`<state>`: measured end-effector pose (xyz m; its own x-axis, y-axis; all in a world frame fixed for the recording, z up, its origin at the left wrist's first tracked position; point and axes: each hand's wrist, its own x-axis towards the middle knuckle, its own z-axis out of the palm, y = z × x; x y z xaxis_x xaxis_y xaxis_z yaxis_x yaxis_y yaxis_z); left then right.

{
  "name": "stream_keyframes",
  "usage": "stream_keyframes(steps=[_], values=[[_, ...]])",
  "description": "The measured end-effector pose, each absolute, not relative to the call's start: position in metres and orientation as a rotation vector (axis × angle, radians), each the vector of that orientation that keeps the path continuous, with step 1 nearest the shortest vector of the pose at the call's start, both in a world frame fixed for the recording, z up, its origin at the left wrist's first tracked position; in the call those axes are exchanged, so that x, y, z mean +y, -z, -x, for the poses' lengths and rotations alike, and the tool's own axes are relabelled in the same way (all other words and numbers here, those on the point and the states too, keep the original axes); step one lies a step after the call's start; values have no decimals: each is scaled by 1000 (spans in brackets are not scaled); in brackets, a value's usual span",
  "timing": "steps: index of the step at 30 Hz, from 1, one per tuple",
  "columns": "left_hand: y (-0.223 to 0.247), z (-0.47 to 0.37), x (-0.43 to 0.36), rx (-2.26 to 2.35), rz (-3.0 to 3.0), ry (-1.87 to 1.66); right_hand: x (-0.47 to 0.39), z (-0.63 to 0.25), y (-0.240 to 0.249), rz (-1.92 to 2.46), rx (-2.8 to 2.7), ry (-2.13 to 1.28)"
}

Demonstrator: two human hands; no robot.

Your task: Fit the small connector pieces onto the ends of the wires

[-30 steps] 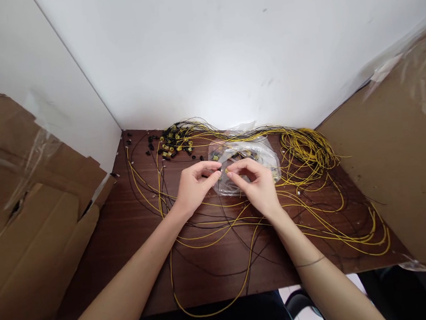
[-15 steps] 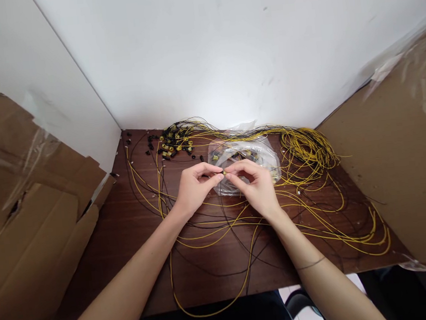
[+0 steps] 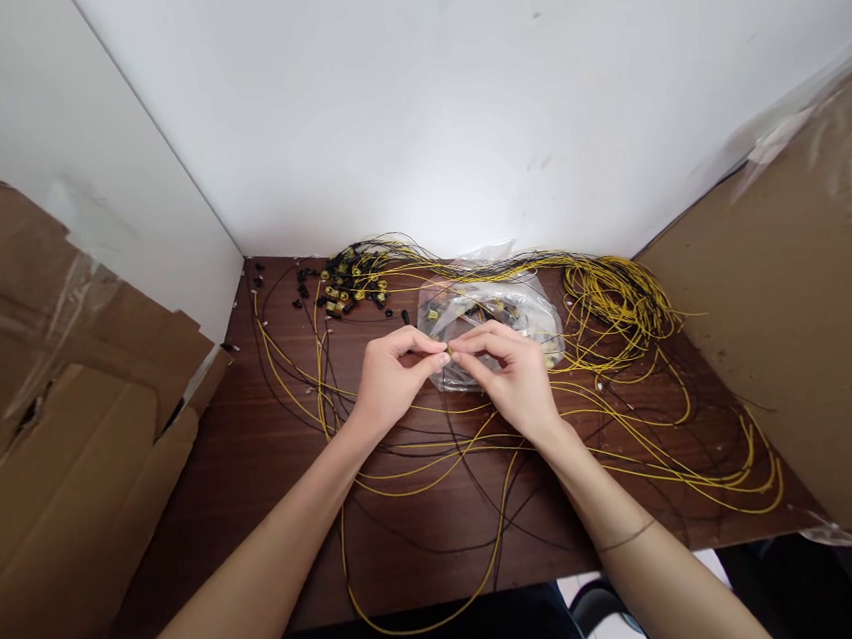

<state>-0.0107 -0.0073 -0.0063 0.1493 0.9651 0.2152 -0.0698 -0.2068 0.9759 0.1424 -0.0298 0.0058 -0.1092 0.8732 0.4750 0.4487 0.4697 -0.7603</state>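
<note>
Fingertip to fingertip, my left hand (image 3: 396, 378) and my right hand (image 3: 510, 372) pinch a tiny black-and-yellow connector (image 3: 448, 350), mostly covered by the fingers. A thin dark wire hangs below the fingertips. Just behind my hands lies a clear plastic bag (image 3: 537, 301) with black and yellow parts in it. Yellow wires (image 3: 418, 476) and dark wires run loosely across the tabletop under both wrists. To the far left of the bag is a heap of black and yellow connectors (image 3: 347, 285) with wires attached.
A coiled bundle of yellow and black wire (image 3: 612, 297) sits at the back right of the brown table (image 3: 243, 538). Cardboard panels (image 3: 53, 446) flank it on both sides, and a white wall (image 3: 391, 112) rises behind. One yellow loop hangs over the front edge.
The fingertips have closed in slightly around the connector, so less of its dark part shows. Otherwise both hands hold nearly the same place.
</note>
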Motion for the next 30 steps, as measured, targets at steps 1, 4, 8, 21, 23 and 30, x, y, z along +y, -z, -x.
stream_keyframes(steps=[1,4,8,21,23,30], values=[[6,11,-7,947,-1406,-1271,-30,-142,-6,1143,-1746,-533],[6,11,-7,946,-1432,-1272,-29,-143,-6,1148,-1758,-529],[7,11,-7,940,-1418,-1261,-29,-143,-6,1127,-1746,-547],[8,7,-10,885,-1397,-1182,-32,-137,-3,1154,-1586,-722],[8,8,-9,890,-1423,-1137,-31,-139,-3,1163,-1571,-730],[3,9,-9,953,-1464,-1127,-25,-151,-8,1270,-1431,-569]])
